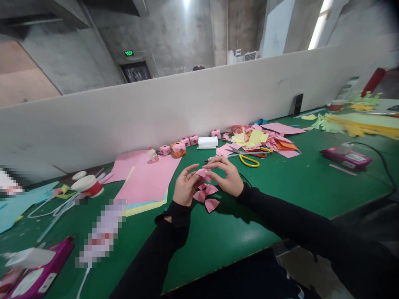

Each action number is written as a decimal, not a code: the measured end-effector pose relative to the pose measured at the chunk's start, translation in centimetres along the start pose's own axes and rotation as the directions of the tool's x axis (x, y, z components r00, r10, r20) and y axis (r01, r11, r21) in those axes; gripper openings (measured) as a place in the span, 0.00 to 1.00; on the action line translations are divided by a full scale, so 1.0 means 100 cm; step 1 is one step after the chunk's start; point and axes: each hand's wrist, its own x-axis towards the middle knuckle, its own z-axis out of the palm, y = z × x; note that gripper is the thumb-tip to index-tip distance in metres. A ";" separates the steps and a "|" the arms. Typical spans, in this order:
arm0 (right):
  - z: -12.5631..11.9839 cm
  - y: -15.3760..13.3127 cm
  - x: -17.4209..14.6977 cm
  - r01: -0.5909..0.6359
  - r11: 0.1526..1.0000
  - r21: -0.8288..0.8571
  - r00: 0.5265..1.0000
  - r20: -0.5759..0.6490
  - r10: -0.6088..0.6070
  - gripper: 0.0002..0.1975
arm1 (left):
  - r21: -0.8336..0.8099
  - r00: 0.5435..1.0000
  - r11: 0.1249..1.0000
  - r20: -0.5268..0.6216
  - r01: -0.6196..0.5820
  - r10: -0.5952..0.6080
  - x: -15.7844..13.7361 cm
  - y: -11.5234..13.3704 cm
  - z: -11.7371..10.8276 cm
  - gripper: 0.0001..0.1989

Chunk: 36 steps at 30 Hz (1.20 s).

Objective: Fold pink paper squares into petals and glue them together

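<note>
Between my two hands is a folded pink paper piece point(204, 174), raised a little over the green table point(249, 232). My left hand point(186, 187) pinches its left side, and the fingers of my right hand point(230, 174) close on its upper right. Just below them, several folded pink paper petals point(212, 204) lie on the table. Past my right hand, yellow-handled scissors point(249, 160) rest beside a heap of pink and yellow paper scraps point(255, 137). My fingers partly cover the held piece.
Pink paper sheets point(146, 178) lie to the left, with a small bottle point(152, 155) and folded pink paper cubes point(164, 150) behind. A paper cup point(87, 185) stands further left. Magenta devices point(346, 158) with cables sit at both sides. A white partition point(187, 104) bounds the back.
</note>
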 end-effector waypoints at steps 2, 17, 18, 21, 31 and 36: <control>-0.001 0.000 0.001 -0.001 1.000 0.022 1.000 -0.001 0.001 0.05 | 0.005 1.000 1.000 -0.003 0.003 -0.003 0.000 0.000 -0.001 0.25; -0.001 -0.004 -0.003 -0.015 0.993 0.120 0.998 0.054 0.009 0.09 | -0.063 0.995 0.994 -0.030 0.093 -0.095 0.002 0.004 -0.003 0.19; -0.001 -0.005 -0.003 -0.016 0.992 0.127 0.999 0.052 0.010 0.09 | -0.068 0.994 0.993 -0.037 0.101 -0.103 0.002 0.004 -0.004 0.18; -0.001 -0.006 -0.003 -0.025 0.990 0.140 0.998 0.055 0.018 0.09 | -0.065 0.992 0.991 -0.043 0.116 -0.119 0.003 0.005 -0.006 0.17; -0.001 -0.003 -0.005 0.016 0.995 0.101 0.996 0.082 -0.024 0.09 | -0.078 0.992 0.989 -0.002 0.129 -0.130 0.005 0.000 -0.007 0.16; 0.001 -0.002 -0.005 0.057 0.994 0.092 0.992 0.110 -0.067 0.08 | -0.066 0.991 0.989 -0.020 0.129 -0.131 0.007 -0.002 -0.008 0.15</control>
